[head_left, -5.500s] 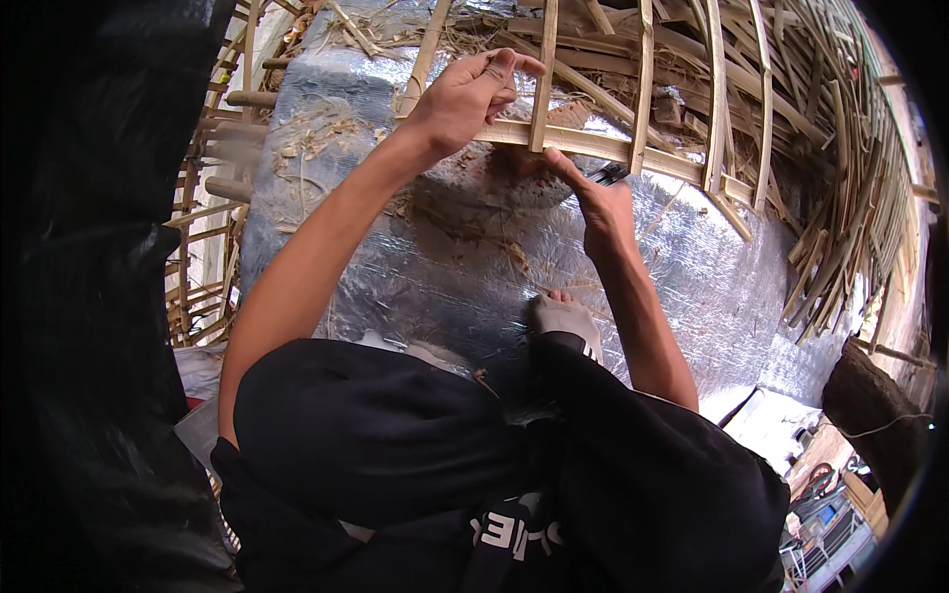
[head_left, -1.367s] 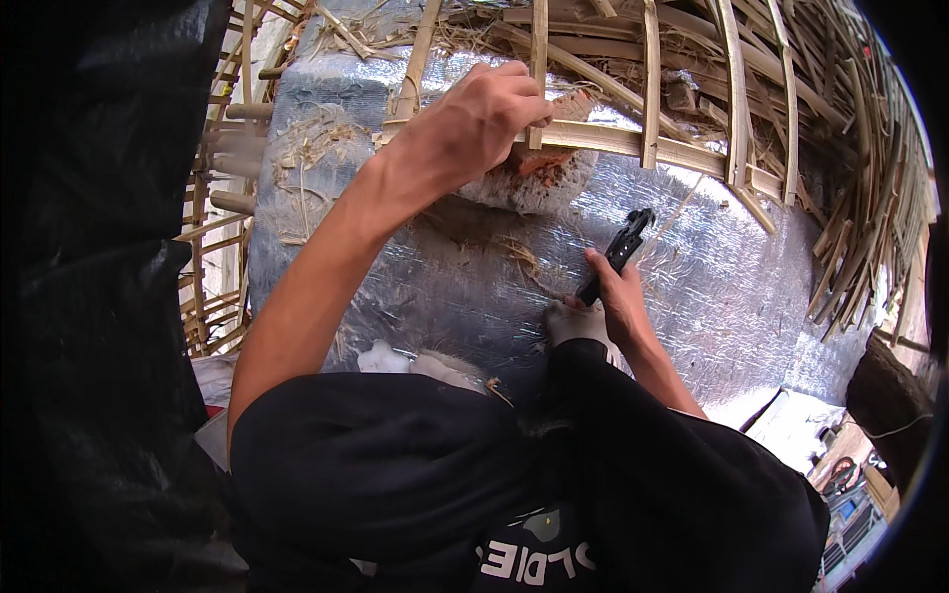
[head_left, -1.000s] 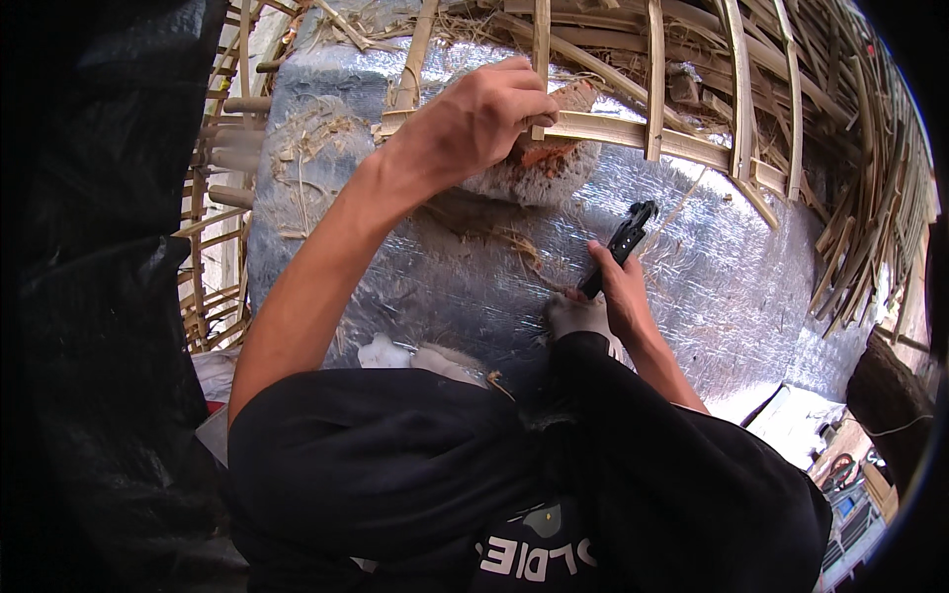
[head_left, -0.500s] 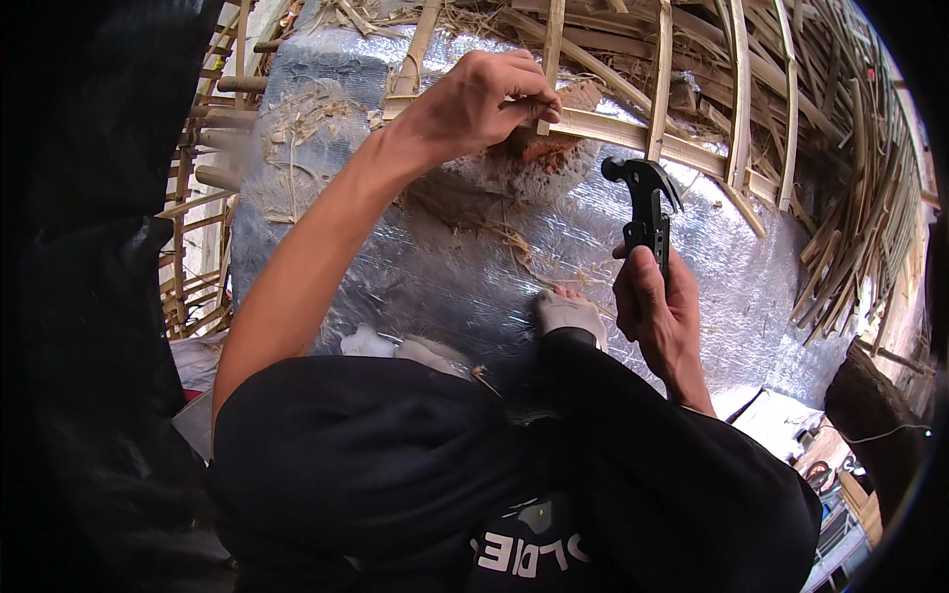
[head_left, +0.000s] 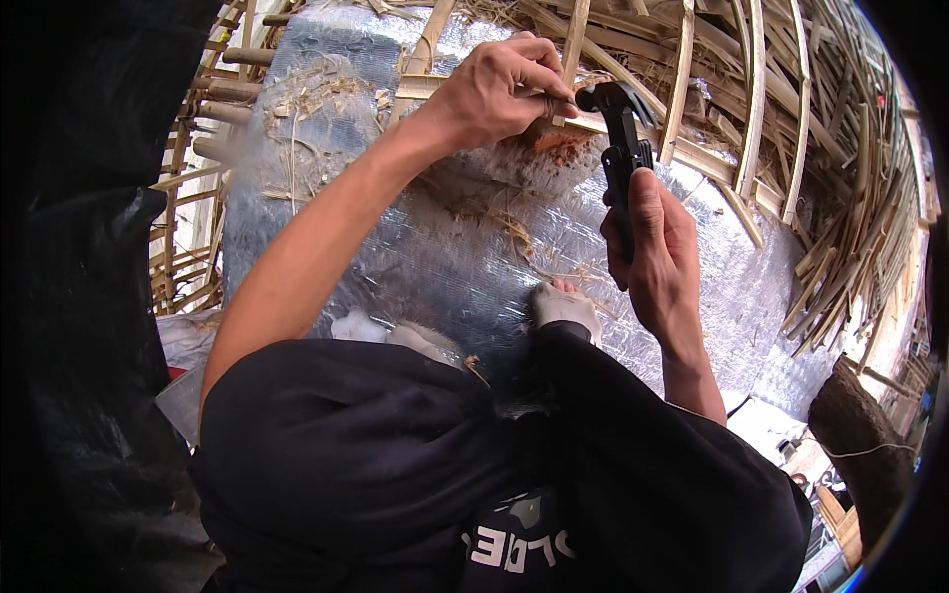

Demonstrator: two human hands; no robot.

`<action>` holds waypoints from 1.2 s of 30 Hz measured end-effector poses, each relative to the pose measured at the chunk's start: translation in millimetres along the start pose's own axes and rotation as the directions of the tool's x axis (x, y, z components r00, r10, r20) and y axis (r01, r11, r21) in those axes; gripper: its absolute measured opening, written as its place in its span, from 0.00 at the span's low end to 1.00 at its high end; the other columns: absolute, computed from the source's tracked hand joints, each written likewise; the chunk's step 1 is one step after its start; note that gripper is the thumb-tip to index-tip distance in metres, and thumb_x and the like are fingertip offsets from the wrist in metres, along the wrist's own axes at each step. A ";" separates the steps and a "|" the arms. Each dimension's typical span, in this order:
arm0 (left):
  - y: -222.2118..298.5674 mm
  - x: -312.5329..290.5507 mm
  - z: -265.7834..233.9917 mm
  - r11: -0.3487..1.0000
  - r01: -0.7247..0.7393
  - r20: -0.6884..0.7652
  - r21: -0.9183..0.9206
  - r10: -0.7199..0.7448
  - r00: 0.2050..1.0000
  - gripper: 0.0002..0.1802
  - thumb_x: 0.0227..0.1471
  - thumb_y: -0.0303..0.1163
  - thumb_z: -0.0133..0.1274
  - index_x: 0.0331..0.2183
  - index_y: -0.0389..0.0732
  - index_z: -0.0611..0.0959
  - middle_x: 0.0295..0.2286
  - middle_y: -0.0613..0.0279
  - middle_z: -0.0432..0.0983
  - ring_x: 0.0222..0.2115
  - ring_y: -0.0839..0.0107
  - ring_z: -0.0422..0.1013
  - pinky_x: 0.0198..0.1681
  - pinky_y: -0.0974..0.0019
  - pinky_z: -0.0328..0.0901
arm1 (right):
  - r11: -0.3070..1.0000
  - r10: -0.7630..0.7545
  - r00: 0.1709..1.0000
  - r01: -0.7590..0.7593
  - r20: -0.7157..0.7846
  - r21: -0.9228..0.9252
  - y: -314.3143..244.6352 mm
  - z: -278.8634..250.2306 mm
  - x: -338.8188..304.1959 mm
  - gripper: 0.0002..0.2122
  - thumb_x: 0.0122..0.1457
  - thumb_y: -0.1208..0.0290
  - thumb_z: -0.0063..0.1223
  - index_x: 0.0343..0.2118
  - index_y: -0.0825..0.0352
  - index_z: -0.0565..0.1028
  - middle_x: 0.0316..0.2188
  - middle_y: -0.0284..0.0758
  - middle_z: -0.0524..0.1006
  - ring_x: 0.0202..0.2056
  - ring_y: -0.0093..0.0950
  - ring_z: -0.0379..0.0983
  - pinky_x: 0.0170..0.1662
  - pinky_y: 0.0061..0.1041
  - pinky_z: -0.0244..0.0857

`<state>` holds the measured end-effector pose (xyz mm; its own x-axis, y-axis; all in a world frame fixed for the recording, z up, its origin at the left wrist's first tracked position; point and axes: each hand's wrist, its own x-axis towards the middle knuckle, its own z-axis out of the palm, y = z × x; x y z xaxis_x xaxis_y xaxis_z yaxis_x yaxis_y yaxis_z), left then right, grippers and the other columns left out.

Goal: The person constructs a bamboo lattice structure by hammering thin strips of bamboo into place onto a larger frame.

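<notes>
While the left hand (head_left: 499, 87) keeps its thumb and forefinger drawn narrow in a pinch over the joint, the right hand (head_left: 657, 242) is wrapped firmly around the handle of a black claw hammer (head_left: 621, 163), thumb laid along it. Whatever the left fingers pinch is too small to make out. The hammer's head is just beside those fingertips, its round face toward them and its claw turned away; whether it touches anything there cannot be told. An upright slat (head_left: 575, 44) meets the pale crosspiece (head_left: 704, 164) at this spot, with a rough, reddish block (head_left: 559, 158) beneath, on the silvery foil sheet (head_left: 445, 272). To do this well, I would judge, the joint should bear squarely on the block so the thin wood does not spring. Short, light taps from the wrist seem best, the face kept level, since a slanted blow could split the slat or catch the fingertips; they should sit as low and clear as the pinch allows.
</notes>
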<state>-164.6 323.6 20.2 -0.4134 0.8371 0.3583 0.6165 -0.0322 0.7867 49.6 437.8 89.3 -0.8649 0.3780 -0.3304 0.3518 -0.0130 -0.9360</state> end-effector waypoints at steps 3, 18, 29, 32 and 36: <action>0.8 0.6 0.8 1.000 0.009 0.044 0.027 -0.010 0.999 0.05 0.48 0.22 0.63 0.31 0.35 0.87 0.31 0.64 0.76 0.33 0.71 0.73 0.36 0.68 0.67 | 0.997 -0.070 0.996 0.072 -0.051 0.039 1.0 2.6 1.3 0.23 0.71 0.47 0.37 0.35 0.66 0.70 0.16 0.23 0.62 0.14 0.12 0.53 0.17 0.15 0.45; -6.6 -5.8 0.0 1.000 0.028 0.026 0.001 -0.028 0.999 0.08 0.50 0.29 0.65 0.35 0.39 0.89 0.34 0.61 0.81 0.36 0.70 0.76 0.40 0.66 0.70 | 0.999 0.050 0.999 -0.050 -0.001 0.006 -5.1 -1.9 6.3 0.23 0.71 0.48 0.39 0.31 0.65 0.69 0.18 0.22 0.61 0.19 0.12 0.56 0.22 0.16 0.49; 4.5 -4.5 -6.7 0.985 0.040 0.047 0.166 -0.048 0.998 0.20 0.46 0.38 0.69 0.43 0.42 0.86 0.36 0.60 0.81 0.39 0.65 0.77 0.47 0.63 0.71 | 0.996 0.079 0.997 -0.077 -0.023 0.054 7.7 -5.2 11.4 0.24 0.70 0.43 0.37 0.30 0.61 0.67 0.14 0.21 0.59 0.12 0.12 0.49 0.14 0.16 0.41; 2.4 -3.7 -17.1 0.944 -0.109 0.063 0.313 0.093 0.994 0.29 0.43 0.42 0.70 0.47 0.43 0.83 0.38 0.59 0.80 0.41 0.62 0.77 0.51 0.60 0.71 | 0.995 0.081 0.996 -0.079 -0.040 0.055 8.5 -6.8 10.5 0.24 0.70 0.43 0.37 0.29 0.62 0.67 0.14 0.21 0.59 0.12 0.12 0.49 0.14 0.17 0.41; -15.0 -14.3 -27.8 0.924 -0.097 0.151 0.370 0.043 0.988 0.35 0.43 0.44 0.70 0.53 0.43 0.79 0.39 0.56 0.80 0.42 0.59 0.77 0.51 0.59 0.71 | 0.989 0.114 0.993 -0.112 -0.009 0.098 -0.5 -8.1 7.0 0.23 0.71 0.47 0.38 0.30 0.64 0.68 0.16 0.22 0.62 0.15 0.13 0.55 0.18 0.16 0.47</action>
<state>-186.6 297.0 17.3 -0.2807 0.9076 0.3122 0.8576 0.0912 0.5061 46.3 447.9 88.5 -0.8160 0.3824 -0.4335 0.4097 -0.1465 -0.9004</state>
